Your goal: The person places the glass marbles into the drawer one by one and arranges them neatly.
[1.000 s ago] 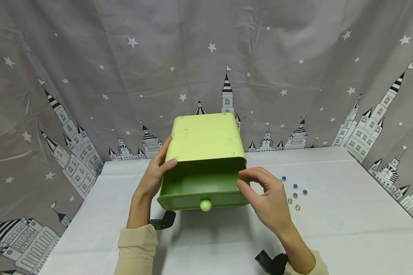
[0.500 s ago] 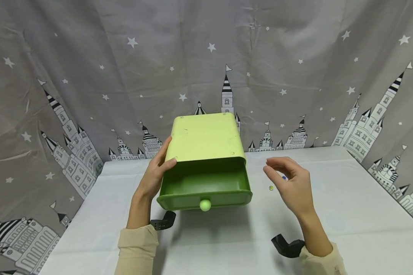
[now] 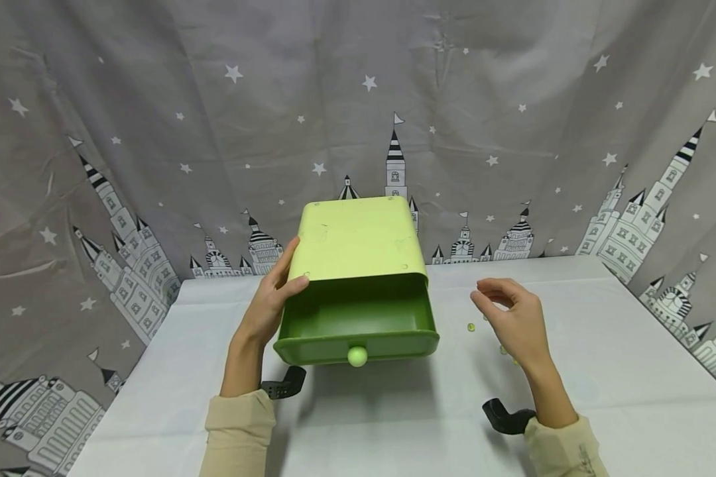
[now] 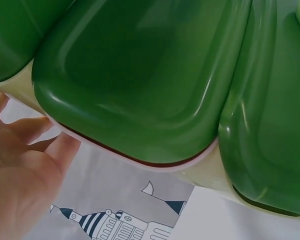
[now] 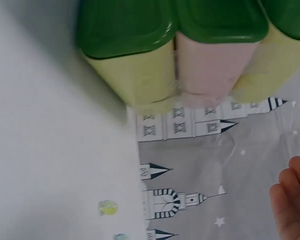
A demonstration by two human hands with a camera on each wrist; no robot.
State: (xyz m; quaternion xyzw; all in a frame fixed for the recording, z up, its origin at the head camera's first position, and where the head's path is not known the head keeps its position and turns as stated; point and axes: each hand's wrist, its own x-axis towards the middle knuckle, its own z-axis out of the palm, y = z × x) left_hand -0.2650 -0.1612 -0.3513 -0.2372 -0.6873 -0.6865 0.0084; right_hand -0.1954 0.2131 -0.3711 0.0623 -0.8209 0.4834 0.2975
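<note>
A chest of drawers [image 3: 358,238] with a pale yellow-green top stands mid-table, its green top drawer [image 3: 358,348] pulled out. No small pieces show on the visible part of the drawer floor. My left hand [image 3: 268,301] rests against the chest's left side, thumb on the front edge. In the left wrist view, its fingertips [image 4: 65,150] touch the chest's side. My right hand [image 3: 516,321] hovers right of the chest, thumb and fingers bent toward each other with a small gap. Below it lie small glassy pieces, including a yellow-green one [image 3: 471,327]; the hand hides others.
A white cloth [image 3: 620,371] covers the table. Behind it hangs a grey curtain [image 3: 346,132] with stars and castles. The right wrist view shows the chest's stacked tiers, with a pink one [image 5: 215,75] between yellow ones. A round pale knob [image 3: 357,356] sticks out from the drawer front.
My right hand has moved from the drawer's right edge outward to the right, over the small pieces, covering the blue ones. My left hand, the chest and the open drawer stay put.
</note>
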